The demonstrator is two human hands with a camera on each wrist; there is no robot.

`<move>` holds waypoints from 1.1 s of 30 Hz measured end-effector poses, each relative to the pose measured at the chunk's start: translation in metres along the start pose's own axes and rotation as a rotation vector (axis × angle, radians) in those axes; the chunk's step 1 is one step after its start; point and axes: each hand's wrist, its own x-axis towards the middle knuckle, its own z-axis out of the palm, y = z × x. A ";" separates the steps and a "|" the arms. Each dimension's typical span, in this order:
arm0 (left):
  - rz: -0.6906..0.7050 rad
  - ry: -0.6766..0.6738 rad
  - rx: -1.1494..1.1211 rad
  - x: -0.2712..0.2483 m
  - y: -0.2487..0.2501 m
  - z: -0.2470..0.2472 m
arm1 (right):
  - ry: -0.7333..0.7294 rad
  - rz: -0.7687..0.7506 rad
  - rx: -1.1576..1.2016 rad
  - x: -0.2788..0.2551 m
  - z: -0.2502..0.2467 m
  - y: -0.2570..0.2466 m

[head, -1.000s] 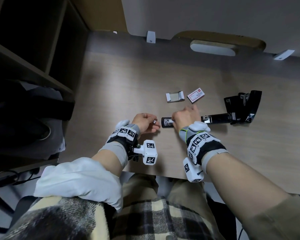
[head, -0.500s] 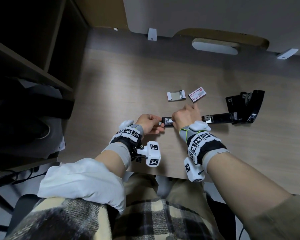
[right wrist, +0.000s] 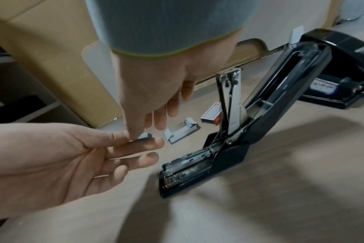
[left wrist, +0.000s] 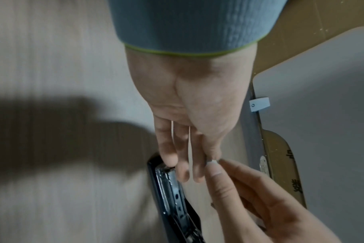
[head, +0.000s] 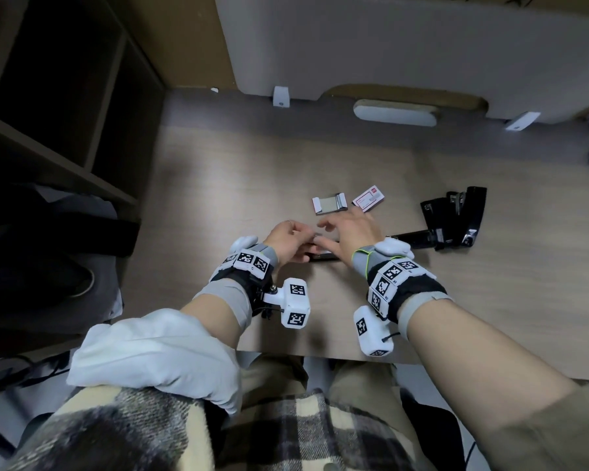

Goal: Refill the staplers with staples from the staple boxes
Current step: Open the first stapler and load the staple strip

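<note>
Above black stapler (right wrist: 199,166): hands pinching staple strip (right wrist: 144,136) (small, grey).

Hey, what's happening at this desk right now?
A person is refilling a stapler. The black stapler lies flung open on the desk, its staple channel exposed. The left hand and right hand meet just beside it, pinching a small strip of staples between their fingertips; it is not yet in the channel. Behind lie an opened staple tray, a red-and-white staple box and a second black stapler.
</note>
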 end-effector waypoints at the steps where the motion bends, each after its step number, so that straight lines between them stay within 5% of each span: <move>1: 0.005 -0.010 0.016 0.000 0.003 0.003 | 0.001 0.004 0.003 -0.001 -0.002 0.002; 16: 0.018 0.051 0.232 0.001 0.017 0.022 | 0.026 0.131 0.155 -0.017 -0.005 0.023; 30: 0.075 0.015 0.297 -0.001 0.022 0.034 | 0.067 0.108 -0.017 -0.020 -0.014 0.029; 33: 0.030 0.140 0.239 0.003 0.018 0.034 | 0.001 0.102 -0.123 -0.016 -0.010 0.032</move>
